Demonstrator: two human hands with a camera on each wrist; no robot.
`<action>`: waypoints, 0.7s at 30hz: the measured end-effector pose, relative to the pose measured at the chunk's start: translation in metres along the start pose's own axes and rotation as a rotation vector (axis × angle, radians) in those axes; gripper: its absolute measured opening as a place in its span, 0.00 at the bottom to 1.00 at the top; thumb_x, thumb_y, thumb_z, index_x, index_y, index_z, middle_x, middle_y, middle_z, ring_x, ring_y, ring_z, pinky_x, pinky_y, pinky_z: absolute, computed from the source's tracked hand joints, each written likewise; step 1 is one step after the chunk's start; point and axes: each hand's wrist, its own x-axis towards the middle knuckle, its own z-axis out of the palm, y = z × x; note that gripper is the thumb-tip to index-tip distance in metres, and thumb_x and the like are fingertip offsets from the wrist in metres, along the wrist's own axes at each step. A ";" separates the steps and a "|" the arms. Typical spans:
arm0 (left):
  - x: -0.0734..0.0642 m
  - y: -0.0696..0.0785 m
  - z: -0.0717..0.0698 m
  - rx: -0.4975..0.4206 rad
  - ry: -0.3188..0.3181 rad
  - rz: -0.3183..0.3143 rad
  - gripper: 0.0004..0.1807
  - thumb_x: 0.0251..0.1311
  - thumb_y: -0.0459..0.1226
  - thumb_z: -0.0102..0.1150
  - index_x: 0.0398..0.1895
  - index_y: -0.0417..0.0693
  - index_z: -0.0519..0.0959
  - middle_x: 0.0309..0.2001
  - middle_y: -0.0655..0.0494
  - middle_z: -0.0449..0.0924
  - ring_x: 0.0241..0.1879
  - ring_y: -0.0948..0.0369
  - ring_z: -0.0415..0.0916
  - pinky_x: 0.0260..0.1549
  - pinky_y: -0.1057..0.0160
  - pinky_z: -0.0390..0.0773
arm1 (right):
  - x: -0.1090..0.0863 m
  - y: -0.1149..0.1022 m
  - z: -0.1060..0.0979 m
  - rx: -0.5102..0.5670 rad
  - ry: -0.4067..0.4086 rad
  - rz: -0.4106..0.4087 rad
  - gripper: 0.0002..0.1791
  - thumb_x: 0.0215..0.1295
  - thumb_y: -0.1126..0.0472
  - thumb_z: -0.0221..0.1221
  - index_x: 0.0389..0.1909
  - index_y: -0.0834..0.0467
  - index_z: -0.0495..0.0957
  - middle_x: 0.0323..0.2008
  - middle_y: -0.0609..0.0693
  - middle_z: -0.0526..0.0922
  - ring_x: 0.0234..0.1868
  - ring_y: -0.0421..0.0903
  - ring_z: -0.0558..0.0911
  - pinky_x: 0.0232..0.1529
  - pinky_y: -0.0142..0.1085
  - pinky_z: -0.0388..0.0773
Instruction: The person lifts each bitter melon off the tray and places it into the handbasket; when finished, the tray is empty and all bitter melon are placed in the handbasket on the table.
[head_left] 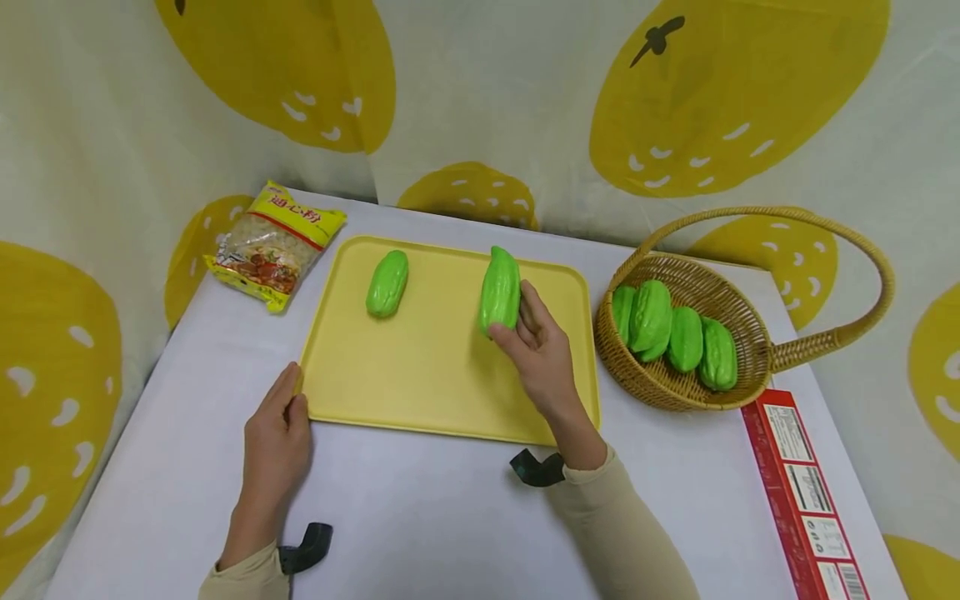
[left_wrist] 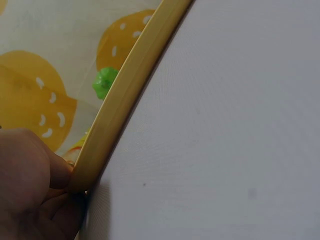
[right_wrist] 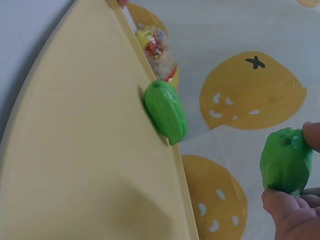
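In the head view, my right hand [head_left: 542, 354] holds a glossy, ridged green chayote [head_left: 500, 290] above the right half of the yellow tray [head_left: 405, 367]. The right wrist view shows that chayote [right_wrist: 286, 161] between the thumb and fingers. A second chayote [head_left: 387, 284] lies on the tray's left part, toward the back. At the front left corner of the tray is my left hand [head_left: 277, 442]. Its thumb and fingers pinch the rim [left_wrist: 107, 125] there in the left wrist view.
Right of the tray stands a wicker basket [head_left: 637, 387] with a tall handle and several chayotes inside. A yellow food packet [head_left: 273, 246] lies at the back left. A red and white box [head_left: 806, 492] runs along the table's right edge. Patterned cloth hangs behind.
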 end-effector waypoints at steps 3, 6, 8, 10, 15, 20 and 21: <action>0.000 0.000 0.001 0.005 -0.005 -0.005 0.28 0.77 0.30 0.44 0.78 0.41 0.59 0.78 0.44 0.60 0.79 0.47 0.58 0.75 0.42 0.64 | -0.004 0.000 -0.007 -0.001 0.015 0.003 0.46 0.71 0.62 0.62 0.82 0.58 0.46 0.81 0.50 0.55 0.78 0.44 0.65 0.66 0.29 0.75; 0.000 -0.001 0.001 0.004 -0.004 -0.004 0.28 0.77 0.30 0.43 0.78 0.42 0.59 0.78 0.45 0.60 0.79 0.48 0.58 0.75 0.43 0.64 | -0.007 -0.003 -0.015 0.013 0.028 -0.007 0.46 0.71 0.64 0.61 0.82 0.58 0.45 0.81 0.52 0.54 0.78 0.46 0.64 0.67 0.29 0.74; 0.000 -0.001 0.002 0.001 0.000 0.000 0.28 0.77 0.30 0.43 0.78 0.42 0.59 0.78 0.45 0.60 0.79 0.48 0.58 0.75 0.43 0.63 | -0.009 -0.005 -0.020 0.031 0.039 -0.012 0.46 0.71 0.66 0.61 0.82 0.59 0.45 0.82 0.53 0.54 0.78 0.48 0.64 0.66 0.29 0.75; 0.000 -0.002 0.002 -0.001 0.001 0.003 0.28 0.77 0.30 0.43 0.78 0.42 0.59 0.78 0.45 0.60 0.79 0.48 0.58 0.75 0.43 0.63 | -0.011 -0.007 -0.026 0.047 0.050 -0.010 0.45 0.71 0.67 0.60 0.82 0.59 0.45 0.81 0.54 0.54 0.78 0.49 0.65 0.66 0.30 0.75; 0.000 -0.001 0.002 -0.007 -0.006 0.000 0.28 0.78 0.31 0.43 0.78 0.42 0.59 0.79 0.45 0.60 0.79 0.48 0.57 0.75 0.43 0.63 | -0.016 -0.010 -0.043 0.041 0.080 -0.007 0.45 0.72 0.68 0.59 0.82 0.57 0.44 0.82 0.54 0.53 0.78 0.51 0.64 0.66 0.29 0.76; 0.000 0.001 0.001 -0.005 -0.009 -0.014 0.28 0.78 0.31 0.43 0.79 0.44 0.59 0.79 0.46 0.59 0.79 0.49 0.57 0.75 0.43 0.63 | -0.021 -0.013 -0.059 0.015 0.112 -0.029 0.44 0.72 0.68 0.58 0.82 0.58 0.45 0.82 0.55 0.53 0.79 0.53 0.63 0.65 0.27 0.76; 0.000 0.001 0.001 -0.005 -0.009 -0.014 0.28 0.78 0.31 0.43 0.79 0.44 0.59 0.79 0.46 0.60 0.79 0.49 0.57 0.75 0.43 0.63 | -0.023 -0.013 -0.061 0.016 0.118 -0.033 0.44 0.72 0.69 0.58 0.82 0.58 0.45 0.82 0.56 0.53 0.79 0.54 0.63 0.65 0.27 0.75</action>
